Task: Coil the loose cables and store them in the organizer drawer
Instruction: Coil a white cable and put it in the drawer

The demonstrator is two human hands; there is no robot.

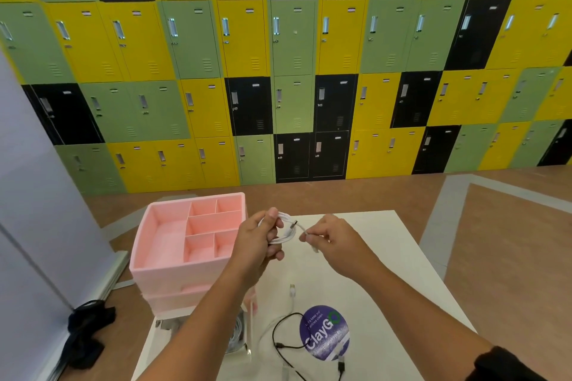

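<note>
The left hand [258,241] is raised over the bench [387,272], its fingers curled round a small coil of white cable [286,238]. The loops pass round the fingers and stick out to the right of the fist. The right hand [339,241] is just beside it and pinches the loose tail of the same cable between thumb and fingertips. A short stretch of cable runs between the two hands, and the plug end hangs below the pinch.

The pink organizer [161,269] stands on the left end of the bench, behind the left hand. Its open top tray is split into one large compartment and several small ones.

Nearer the person, a second white cable [292,289] and a black cable [341,365] lie uncoiled on the bench. They partly cross a round purple sticker [325,334] that reads "ClayGo".

Yellow, green and black lockers [294,49] fill the far wall.
</note>
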